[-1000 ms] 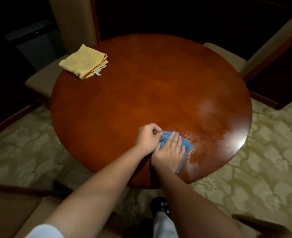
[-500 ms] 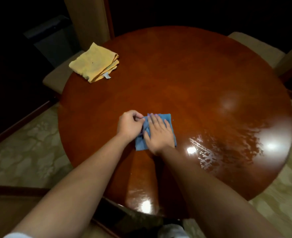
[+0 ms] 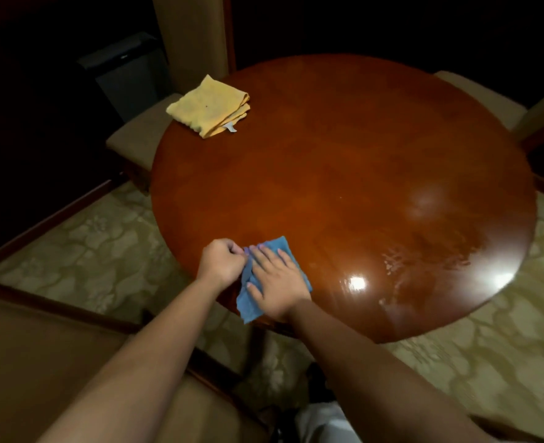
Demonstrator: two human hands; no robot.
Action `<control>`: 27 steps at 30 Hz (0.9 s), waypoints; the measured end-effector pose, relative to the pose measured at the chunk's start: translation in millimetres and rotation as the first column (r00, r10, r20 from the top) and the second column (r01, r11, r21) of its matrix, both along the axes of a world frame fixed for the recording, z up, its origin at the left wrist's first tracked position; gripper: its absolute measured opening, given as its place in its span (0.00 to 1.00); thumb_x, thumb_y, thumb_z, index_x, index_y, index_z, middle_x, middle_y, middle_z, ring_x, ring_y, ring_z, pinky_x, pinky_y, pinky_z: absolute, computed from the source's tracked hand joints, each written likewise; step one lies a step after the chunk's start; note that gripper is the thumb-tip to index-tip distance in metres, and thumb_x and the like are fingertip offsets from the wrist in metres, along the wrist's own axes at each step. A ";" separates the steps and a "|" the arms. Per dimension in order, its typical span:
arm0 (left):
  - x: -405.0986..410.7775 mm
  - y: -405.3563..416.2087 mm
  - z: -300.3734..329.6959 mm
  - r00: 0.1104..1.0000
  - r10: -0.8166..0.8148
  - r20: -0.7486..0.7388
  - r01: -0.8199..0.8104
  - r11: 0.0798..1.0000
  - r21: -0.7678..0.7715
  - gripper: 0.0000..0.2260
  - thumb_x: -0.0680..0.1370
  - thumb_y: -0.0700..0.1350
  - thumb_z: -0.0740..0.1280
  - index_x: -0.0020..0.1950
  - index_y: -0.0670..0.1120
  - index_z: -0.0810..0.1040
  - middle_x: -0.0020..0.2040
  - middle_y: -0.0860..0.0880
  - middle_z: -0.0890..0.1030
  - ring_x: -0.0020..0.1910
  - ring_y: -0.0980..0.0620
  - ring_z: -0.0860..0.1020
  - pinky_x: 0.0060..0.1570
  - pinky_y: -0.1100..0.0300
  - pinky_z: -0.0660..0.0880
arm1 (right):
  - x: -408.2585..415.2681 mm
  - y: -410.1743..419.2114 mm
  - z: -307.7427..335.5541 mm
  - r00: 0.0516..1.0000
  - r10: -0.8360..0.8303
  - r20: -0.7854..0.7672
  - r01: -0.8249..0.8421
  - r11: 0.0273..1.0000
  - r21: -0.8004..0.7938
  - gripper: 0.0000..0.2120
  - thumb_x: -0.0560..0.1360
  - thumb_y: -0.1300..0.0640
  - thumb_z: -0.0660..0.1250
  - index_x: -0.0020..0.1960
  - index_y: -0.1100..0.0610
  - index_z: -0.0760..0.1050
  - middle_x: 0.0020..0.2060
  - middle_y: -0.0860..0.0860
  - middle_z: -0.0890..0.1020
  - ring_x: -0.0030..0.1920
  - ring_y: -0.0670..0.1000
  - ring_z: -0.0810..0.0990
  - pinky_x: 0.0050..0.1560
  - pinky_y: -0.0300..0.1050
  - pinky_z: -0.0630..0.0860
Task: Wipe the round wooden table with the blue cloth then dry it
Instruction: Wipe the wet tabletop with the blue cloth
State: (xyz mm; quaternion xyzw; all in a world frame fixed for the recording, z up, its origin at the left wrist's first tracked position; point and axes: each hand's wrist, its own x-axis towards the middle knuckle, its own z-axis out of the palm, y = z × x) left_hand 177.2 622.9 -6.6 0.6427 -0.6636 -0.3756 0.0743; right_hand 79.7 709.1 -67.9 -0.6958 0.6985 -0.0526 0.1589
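The round wooden table (image 3: 344,174) fills the middle of the view, glossy and reddish brown. A blue cloth (image 3: 280,247) lies at its near left edge, one corner hanging over the rim. My right hand (image 3: 277,282) presses flat on the cloth with straight fingers. My left hand (image 3: 221,262) is curled and pinches the cloth's left edge. Wet streaks (image 3: 424,260) shine on the near right part of the tabletop. A folded yellow cloth (image 3: 211,107) sits at the far left edge.
Upholstered chairs stand at the far left (image 3: 136,139) and far right (image 3: 485,94) of the table. A dark cabinet (image 3: 126,71) is behind the left chair. Patterned carpet (image 3: 82,238) surrounds the table. A wooden furniture edge (image 3: 40,314) lies near left.
Both hands slid the blue cloth leftward across the near side, from the right part to the near left edge. Wet streaks are left behind on the right.
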 end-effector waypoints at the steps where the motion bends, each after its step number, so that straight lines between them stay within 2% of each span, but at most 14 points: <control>1: 0.0 8.0 -0.8 1.000 -0.009 -0.010 0.009 1.000 -0.002 0.08 0.71 0.41 0.67 0.31 0.46 0.76 0.39 0.45 0.83 0.41 0.45 0.82 0.45 0.54 0.80 | 2.4 9.4 -0.9 1.000 -0.016 0.007 0.016 1.000 0.000 0.42 0.69 0.39 0.30 0.79 0.56 0.47 0.78 0.50 0.48 0.77 0.49 0.42 0.73 0.47 0.35; 4: -7.9 31.6 0.7 0.999 -0.046 -0.014 0.046 0.999 -0.023 0.07 0.73 0.41 0.67 0.35 0.46 0.78 0.42 0.46 0.83 0.44 0.46 0.80 0.44 0.62 0.74 | 4.2 35.7 -0.6 0.996 -0.091 0.027 0.091 0.996 -0.007 0.42 0.69 0.40 0.30 0.79 0.57 0.48 0.78 0.51 0.49 0.77 0.49 0.42 0.72 0.46 0.34; 11: -52.9 69.5 0.2 0.982 -0.191 -0.005 0.190 0.981 -0.039 0.06 0.73 0.40 0.67 0.36 0.48 0.77 0.46 0.47 0.83 0.47 0.48 0.79 0.44 0.64 0.70 | -28.8 84.3 0.5 0.979 -0.200 0.037 0.201 0.980 -0.014 0.41 0.70 0.40 0.31 0.78 0.58 0.49 0.78 0.51 0.50 0.77 0.49 0.44 0.72 0.46 0.35; 13: -71.5 79.5 -0.8 0.974 -0.226 -0.002 0.226 0.974 -0.025 0.07 0.73 0.40 0.67 0.35 0.49 0.76 0.45 0.47 0.83 0.46 0.49 0.79 0.42 0.65 0.69 | -45.0 98.9 3.4 0.972 -0.228 0.053 0.230 0.972 -0.048 0.38 0.73 0.41 0.36 0.77 0.59 0.55 0.77 0.52 0.56 0.77 0.50 0.50 0.74 0.47 0.40; 15: -93.4 93.0 -1.2 0.966 -0.258 -0.004 0.258 0.966 -0.027 0.07 0.73 0.41 0.66 0.35 0.48 0.76 0.44 0.47 0.83 0.44 0.49 0.79 0.41 0.65 0.69 | -62.4 115.1 4.1 0.958 -0.284 0.032 0.285 0.956 -0.073 0.33 0.76 0.44 0.44 0.75 0.60 0.62 0.74 0.53 0.63 0.75 0.51 0.59 0.75 0.50 0.49; 18: -127.7 116.3 0.3 0.957 -0.289 -0.013 0.288 0.956 -0.056 0.05 0.73 0.40 0.65 0.38 0.47 0.78 0.43 0.47 0.82 0.41 0.48 0.77 0.40 0.64 0.69 | -89.6 138.3 3.9 0.934 -0.358 -0.012 0.356 0.932 -0.059 0.29 0.75 0.46 0.51 0.69 0.61 0.72 0.68 0.53 0.73 0.69 0.52 0.71 0.72 0.49 0.54; 20: -148.8 128.4 -1.2 0.953 -0.299 -0.046 0.295 0.953 -0.065 0.06 0.73 0.39 0.65 0.38 0.47 0.78 0.44 0.46 0.83 0.43 0.47 0.79 0.41 0.64 0.69 | -110.6 151.9 2.4 0.917 -0.399 -0.026 0.397 0.916 -0.049 0.28 0.74 0.45 0.53 0.65 0.59 0.76 0.66 0.52 0.76 0.66 0.51 0.75 0.69 0.47 0.58; 22: -168.6 136.9 -4.6 0.948 -0.308 -0.082 0.303 0.951 -0.066 0.06 0.73 0.38 0.65 0.40 0.46 0.79 0.46 0.45 0.83 0.47 0.47 0.80 0.43 0.65 0.69 | -132.9 163.2 -0.1 0.900 -0.433 -0.044 0.432 0.901 -0.038 0.28 0.74 0.45 0.52 0.66 0.58 0.76 0.67 0.52 0.75 0.67 0.51 0.73 0.69 0.49 0.63; 23: -178.5 140.1 -6.5 0.944 -0.313 -0.103 0.308 0.949 -0.061 0.05 0.74 0.38 0.65 0.41 0.45 0.80 0.46 0.45 0.83 0.47 0.47 0.80 0.43 0.66 0.69 | -142.8 167.9 -0.7 0.890 -0.453 -0.046 0.453 0.891 -0.028 0.29 0.75 0.44 0.50 0.68 0.58 0.73 0.69 0.52 0.73 0.69 0.51 0.71 0.70 0.51 0.62; 25: -197.8 144.4 -9.8 0.936 -0.317 -0.154 0.313 0.949 -0.049 0.04 0.74 0.37 0.66 0.43 0.44 0.80 0.45 0.45 0.83 0.47 0.47 0.80 0.45 0.65 0.70 | -161.3 171.8 -0.4 0.867 -0.497 -0.038 0.497 0.867 -0.023 0.34 0.75 0.42 0.43 0.75 0.57 0.64 0.74 0.51 0.65 0.74 0.51 0.62 0.73 0.49 0.51; 27: -215.0 146.0 -10.9 0.931 -0.306 -0.200 0.306 0.951 -0.035 0.03 0.74 0.37 0.67 0.43 0.44 0.80 0.41 0.47 0.80 0.45 0.48 0.79 0.44 0.64 0.71 | -173.0 170.2 -2.9 0.824 -0.565 -0.034 0.564 0.825 -0.043 0.37 0.73 0.41 0.37 0.77 0.55 0.55 0.76 0.50 0.59 0.77 0.49 0.54 0.74 0.47 0.45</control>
